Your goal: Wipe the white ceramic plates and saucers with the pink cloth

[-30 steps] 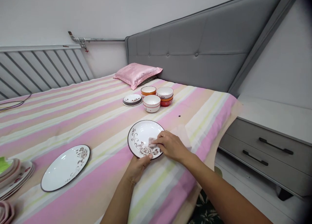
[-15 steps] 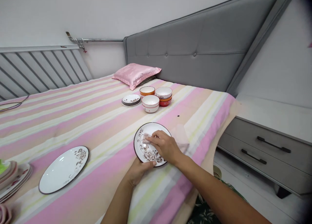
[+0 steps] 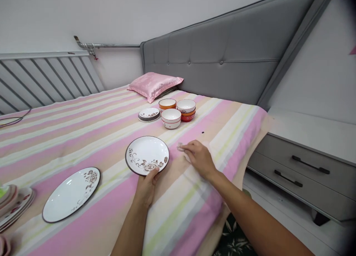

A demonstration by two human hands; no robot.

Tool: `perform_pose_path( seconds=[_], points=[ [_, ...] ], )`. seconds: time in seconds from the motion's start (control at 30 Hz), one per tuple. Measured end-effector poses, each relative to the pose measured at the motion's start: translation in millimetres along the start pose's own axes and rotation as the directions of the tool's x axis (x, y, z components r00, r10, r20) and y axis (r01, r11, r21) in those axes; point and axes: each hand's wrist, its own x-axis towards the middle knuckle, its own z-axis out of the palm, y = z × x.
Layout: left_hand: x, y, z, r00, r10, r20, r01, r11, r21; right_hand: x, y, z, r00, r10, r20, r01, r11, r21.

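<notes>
My left hand [image 3: 147, 187] is closed on the near edge of a round white plate [image 3: 146, 150] with a dark rim and brown flower print. The thumb lies on top of the rim and the fingers are hidden beneath. The plate is slightly tilted above the bed. To its right, my right hand [image 3: 198, 157] pinches a thin, pale cloth [image 3: 180, 147], apart from the plate. Most of the cloth is hidden by the hand or blends with the bedspread. A white oval platter [image 3: 71, 196] with similar flowers lies at the left.
Behind the plate stand a stack of small plates [image 3: 149, 113], white bowls [image 3: 171, 117], an orange bowl [image 3: 167, 103] and further stacked bowls [image 3: 186, 105]. More dishes [image 3: 20, 204] sit at the left edge. A pink pillow [image 3: 154, 85] and grey nightstand [image 3: 300, 167] are farther off.
My left hand has carried the plate leftward, away from my right hand. The cloth has come off the plate's surface, with my right hand still pinching it, now right of the plate.
</notes>
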Motion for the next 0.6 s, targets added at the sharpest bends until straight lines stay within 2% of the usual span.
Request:
perform_pose_path(
  seconds=[0.1,0.23,0.37,0.47,0.53,0.6],
  points=[
    [6,0,-10.1,0.989,0.077,-0.124,-0.059,0.988,0.142,7,19,-8,0.973,0.138,-0.184,-0.122,0.988,0.094],
    [13,-3,-18.7,0.954,0.231,-0.189,-0.136,0.901,0.412,10,37,-12,0.939,0.210,-0.273,-0.175,0.974,0.145],
    [17,-9,-21.1,0.916,0.322,-0.239,-0.123,0.792,0.598,13,46,-15,0.885,0.244,-0.397,-0.199,0.968,0.152],
    [18,-10,-22.3,0.908,0.351,-0.229,-0.103,0.718,0.689,17,49,-25,0.779,0.272,-0.565,-0.221,0.962,0.159],
    [16,-8,-22.6,0.903,0.369,-0.219,-0.083,0.651,0.755,21,49,-35,0.677,0.274,-0.683,-0.224,0.961,0.163],
    [12,-4,-21.6,0.900,0.398,-0.175,-0.078,0.544,0.836,24,48,-43,0.582,0.254,-0.773,-0.212,0.965,0.157]
  ],
)
